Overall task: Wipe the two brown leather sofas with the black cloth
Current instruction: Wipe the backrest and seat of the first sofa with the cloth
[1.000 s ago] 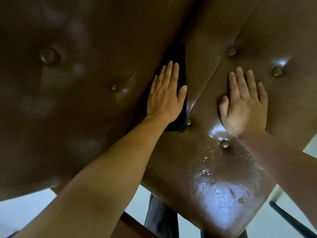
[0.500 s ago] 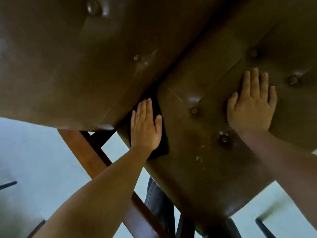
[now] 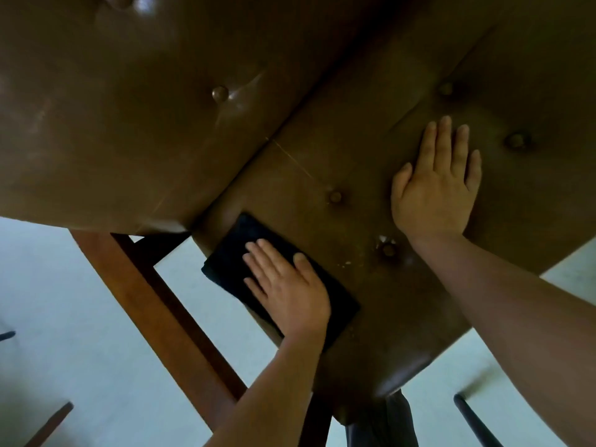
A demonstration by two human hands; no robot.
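- The black cloth is seen folded into a flat pad on the sofa seat, at the seat's edge beside the wooden frame and near the crease where the backrest meets the seat.
- The left hand is laid palm-down on the cloth with fingers straight and close together; the cloth is pressed, not gripped.
- The right hand is spread flat on bare leather further along the seat, well apart from the cloth, and nothing is held in it.
- One tufted button is sunk in the seat between the two hands; a second button, just beside the right wrist, is flanked by a few pale specks.
- A pale floor is seen beneath the frame.
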